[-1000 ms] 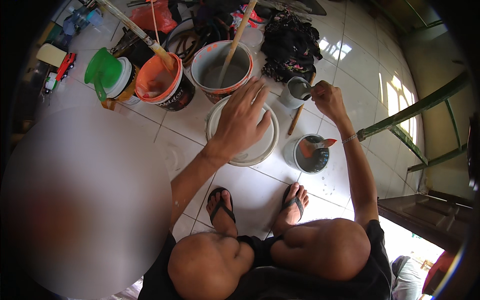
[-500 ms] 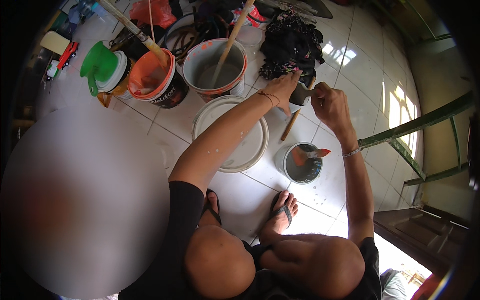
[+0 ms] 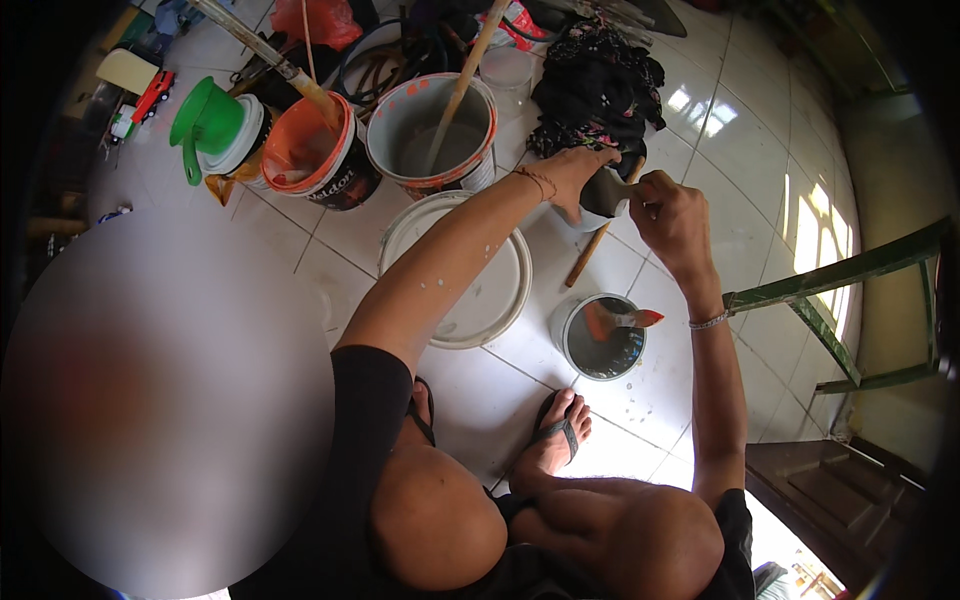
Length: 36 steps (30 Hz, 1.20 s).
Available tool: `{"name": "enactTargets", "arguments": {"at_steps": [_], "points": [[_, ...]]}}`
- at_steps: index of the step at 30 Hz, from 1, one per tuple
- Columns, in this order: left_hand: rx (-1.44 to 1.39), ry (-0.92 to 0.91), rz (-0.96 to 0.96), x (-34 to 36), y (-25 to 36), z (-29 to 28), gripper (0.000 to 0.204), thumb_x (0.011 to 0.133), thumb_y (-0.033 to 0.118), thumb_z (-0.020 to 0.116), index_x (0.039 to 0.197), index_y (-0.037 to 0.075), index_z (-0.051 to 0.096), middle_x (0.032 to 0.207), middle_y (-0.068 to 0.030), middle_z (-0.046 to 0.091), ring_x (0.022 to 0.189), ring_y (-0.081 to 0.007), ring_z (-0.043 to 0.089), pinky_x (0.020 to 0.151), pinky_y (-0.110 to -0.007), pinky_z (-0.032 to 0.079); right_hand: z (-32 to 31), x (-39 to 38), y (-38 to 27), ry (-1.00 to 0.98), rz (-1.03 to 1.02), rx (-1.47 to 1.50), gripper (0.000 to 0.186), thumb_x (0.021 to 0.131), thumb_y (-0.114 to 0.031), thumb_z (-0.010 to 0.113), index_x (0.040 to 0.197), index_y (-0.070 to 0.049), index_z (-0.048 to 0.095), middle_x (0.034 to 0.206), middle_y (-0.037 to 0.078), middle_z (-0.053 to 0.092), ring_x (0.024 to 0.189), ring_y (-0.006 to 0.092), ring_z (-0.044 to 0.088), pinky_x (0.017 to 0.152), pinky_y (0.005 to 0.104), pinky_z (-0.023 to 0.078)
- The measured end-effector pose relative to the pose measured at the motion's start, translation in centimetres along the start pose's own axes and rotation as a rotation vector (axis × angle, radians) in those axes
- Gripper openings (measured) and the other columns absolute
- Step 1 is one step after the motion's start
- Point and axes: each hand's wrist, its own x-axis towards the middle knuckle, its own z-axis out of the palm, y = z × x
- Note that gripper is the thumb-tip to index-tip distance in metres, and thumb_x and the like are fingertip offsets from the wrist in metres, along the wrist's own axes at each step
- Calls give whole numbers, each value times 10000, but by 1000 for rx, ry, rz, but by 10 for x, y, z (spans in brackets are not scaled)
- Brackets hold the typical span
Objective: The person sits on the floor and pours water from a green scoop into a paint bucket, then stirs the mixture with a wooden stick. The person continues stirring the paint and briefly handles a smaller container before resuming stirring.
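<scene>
Both my hands are at a small pale container with a dark grey inside, above the tiles. My left hand clasps it from the left, fingers along the far side and thumb on the near side. From the right, my right hand is closed, pinching its edge; the exact grip is partly hidden. Below them stands a pot of grey paint. A paintbrush with orange on it rests in the pot. Behind the container a wooden stick slants on the floor.
A grey-smeared round lid lies under my left forearm. Beyond stand a grey paint bucket, an orange-lined bucket and a green dipper. Black patterned cloth lies behind my hands. A green metal frame stands at right.
The container has tilted a little, showing more of its dark inside. My hands stay on it with only a slight shift, and the whole view has moved slightly.
</scene>
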Motion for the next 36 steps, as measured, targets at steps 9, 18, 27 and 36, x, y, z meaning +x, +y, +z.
{"name": "enactTargets", "arguments": {"at_steps": [9,18,27,36], "points": [[-80,141,109,-1,-3,13,1084,473,151,925,1430,66,423,1221,-244,644,1184,-395,627,1019,-417,513,-7,2,-7,23,-37,62,91,808,-65,728,894,-58,700,772,113,739,659,273,732,608,376,564],[-43,73,-5,-20,53,-48,1041,523,179,912,1421,29,409,1225,-238,643,1138,-406,648,991,-427,522,-58,5,-50,59,-58,17,120,812,-23,736,925,-49,706,749,90,728,615,182,712,579,296,525],[61,491,111,-138,119,-147,1046,590,232,910,1451,45,346,1249,-221,618,1202,-399,607,1048,-468,481,-124,28,-152,185,-341,248,201,866,-131,806,1017,-25,727,781,9,698,571,48,511,509,219,374],[-96,662,-97,-266,131,-143,1108,596,238,909,1499,70,289,1253,-207,651,1216,-376,622,1044,-448,476,-94,47,-234,-141,-670,388,165,869,-59,768,992,-1,676,866,77,691,611,153,603,559,278,467]]}}
